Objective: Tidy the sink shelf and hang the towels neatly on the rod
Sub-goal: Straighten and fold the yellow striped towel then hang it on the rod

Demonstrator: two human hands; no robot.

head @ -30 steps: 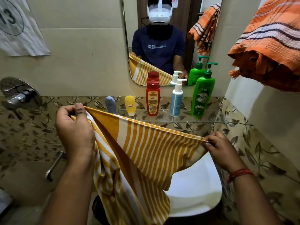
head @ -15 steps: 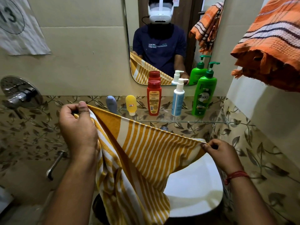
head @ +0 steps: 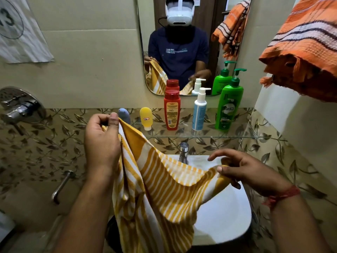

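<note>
place: home bathroom | cues: white sink (head: 226, 216), wall mirror (head: 182, 42), glass shelf (head: 209, 136), toiletry bottles (head: 228, 106)

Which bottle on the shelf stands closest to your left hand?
The small grey bottle, leftmost on the glass shelf, just behind the left hand.

The yellow striped towel (head: 164, 189) sagged between my hands and covered most of the basin (head: 224, 216). Beyond it, the tap (head: 183, 152) and the bottle-lined glass shelf (head: 200, 136) blocked the far side; the orange towel (head: 300, 52) overhung the right.
</note>
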